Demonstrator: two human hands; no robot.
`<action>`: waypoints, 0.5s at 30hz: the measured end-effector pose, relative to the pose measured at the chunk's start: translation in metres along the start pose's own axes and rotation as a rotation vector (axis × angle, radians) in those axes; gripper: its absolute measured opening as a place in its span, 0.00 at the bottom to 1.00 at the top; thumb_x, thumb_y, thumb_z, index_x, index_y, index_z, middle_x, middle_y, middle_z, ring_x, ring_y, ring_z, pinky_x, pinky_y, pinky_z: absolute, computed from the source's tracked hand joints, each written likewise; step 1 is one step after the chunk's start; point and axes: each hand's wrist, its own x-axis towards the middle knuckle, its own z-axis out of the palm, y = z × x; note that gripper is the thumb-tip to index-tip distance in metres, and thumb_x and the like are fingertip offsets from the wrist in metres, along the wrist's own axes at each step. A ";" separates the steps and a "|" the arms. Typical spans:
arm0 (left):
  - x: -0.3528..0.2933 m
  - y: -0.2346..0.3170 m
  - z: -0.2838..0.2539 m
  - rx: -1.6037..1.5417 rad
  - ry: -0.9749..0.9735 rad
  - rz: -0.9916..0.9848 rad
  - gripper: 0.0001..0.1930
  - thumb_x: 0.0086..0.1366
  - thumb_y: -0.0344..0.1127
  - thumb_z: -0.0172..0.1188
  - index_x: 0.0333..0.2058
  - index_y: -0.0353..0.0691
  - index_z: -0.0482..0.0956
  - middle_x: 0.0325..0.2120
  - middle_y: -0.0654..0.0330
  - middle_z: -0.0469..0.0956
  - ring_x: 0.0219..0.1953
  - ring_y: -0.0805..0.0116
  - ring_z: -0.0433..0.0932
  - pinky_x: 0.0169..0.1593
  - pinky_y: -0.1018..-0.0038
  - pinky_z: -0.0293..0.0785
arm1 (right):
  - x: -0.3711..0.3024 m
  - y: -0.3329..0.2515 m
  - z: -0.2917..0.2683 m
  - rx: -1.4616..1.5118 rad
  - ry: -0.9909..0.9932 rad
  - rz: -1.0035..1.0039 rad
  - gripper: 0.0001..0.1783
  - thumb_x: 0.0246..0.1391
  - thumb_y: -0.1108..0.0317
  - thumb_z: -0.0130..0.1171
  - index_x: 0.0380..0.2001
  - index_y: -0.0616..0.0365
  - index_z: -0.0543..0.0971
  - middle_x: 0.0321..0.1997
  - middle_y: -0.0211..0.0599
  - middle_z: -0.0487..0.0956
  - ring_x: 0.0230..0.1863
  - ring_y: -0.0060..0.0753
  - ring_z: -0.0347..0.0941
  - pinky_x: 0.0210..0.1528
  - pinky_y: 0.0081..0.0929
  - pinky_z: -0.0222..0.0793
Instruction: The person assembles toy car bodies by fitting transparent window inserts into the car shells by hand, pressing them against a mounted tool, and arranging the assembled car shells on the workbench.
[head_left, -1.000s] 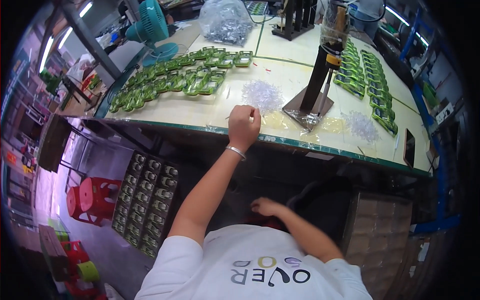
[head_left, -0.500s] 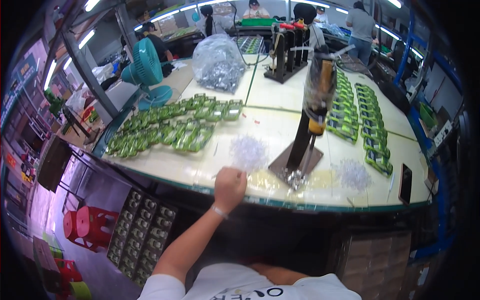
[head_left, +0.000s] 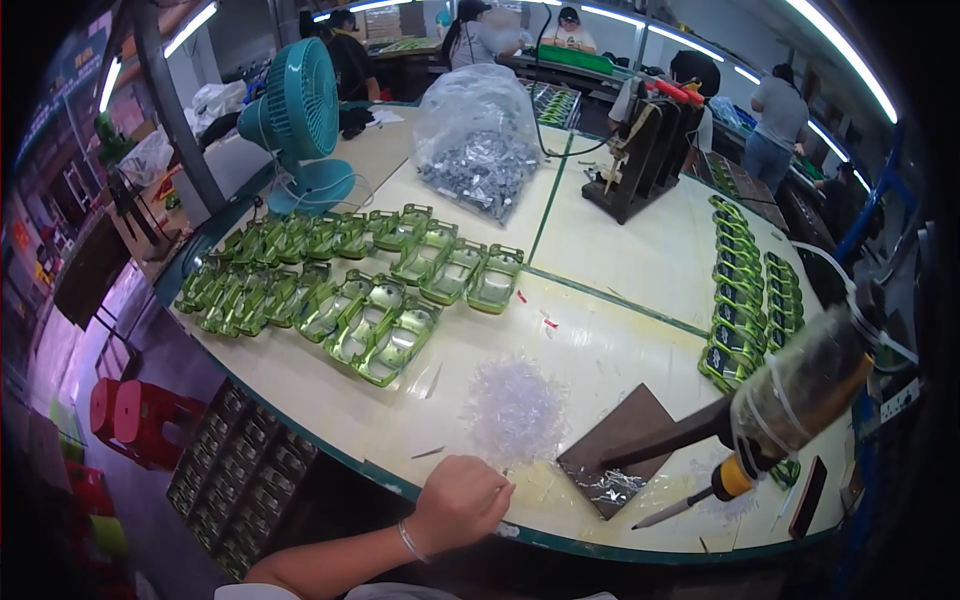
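Your left hand, lower centre: fingers curled, cannot tell if grip is closed or holding anything. Right hand out of view. Clear-piece pile just above; careless sweep could scatter it. Rightward drift risks driver tip jabbing knuckles.

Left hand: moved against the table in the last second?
No, not noticeably: the left hand stays at the table edge, just short of the clear plastic pile.
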 end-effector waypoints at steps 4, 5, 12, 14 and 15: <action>0.001 -0.001 -0.002 -0.101 -0.044 0.050 0.04 0.45 0.28 0.57 0.19 0.40 0.70 0.17 0.62 0.69 0.23 0.65 0.70 0.27 0.72 0.63 | -0.016 0.014 0.019 0.014 -0.013 0.072 0.21 0.46 0.56 0.52 0.39 0.60 0.73 0.41 0.49 0.73 0.44 0.44 0.68 0.46 0.37 0.62; 0.001 -0.003 -0.002 -0.136 -0.063 0.045 0.04 0.46 0.29 0.57 0.19 0.40 0.70 0.18 0.62 0.69 0.23 0.65 0.70 0.27 0.72 0.63 | -0.018 0.016 0.021 0.022 -0.004 0.093 0.21 0.46 0.56 0.52 0.39 0.60 0.73 0.41 0.49 0.73 0.44 0.44 0.68 0.46 0.37 0.62; -0.016 -0.006 -0.012 -0.234 -0.165 -0.051 0.14 0.49 0.41 0.55 0.28 0.35 0.73 0.24 0.55 0.73 0.29 0.59 0.72 0.34 0.71 0.67 | -0.034 0.019 0.031 0.086 0.023 0.199 0.20 0.46 0.57 0.51 0.39 0.60 0.73 0.41 0.48 0.73 0.43 0.44 0.68 0.46 0.37 0.62; -0.017 -0.013 -0.011 -0.301 -0.247 -0.063 0.25 0.56 0.53 0.49 0.35 0.31 0.73 0.28 0.50 0.73 0.32 0.53 0.71 0.38 0.69 0.67 | -0.035 0.016 0.036 0.102 0.019 0.210 0.20 0.46 0.57 0.51 0.39 0.60 0.73 0.40 0.48 0.73 0.43 0.44 0.68 0.46 0.37 0.62; -0.014 -0.015 -0.010 -0.326 -0.225 -0.043 0.25 0.55 0.52 0.51 0.35 0.29 0.72 0.28 0.49 0.73 0.31 0.53 0.72 0.36 0.69 0.68 | -0.036 0.014 0.038 0.106 0.018 0.211 0.20 0.46 0.57 0.51 0.39 0.60 0.73 0.40 0.48 0.73 0.43 0.44 0.68 0.46 0.37 0.62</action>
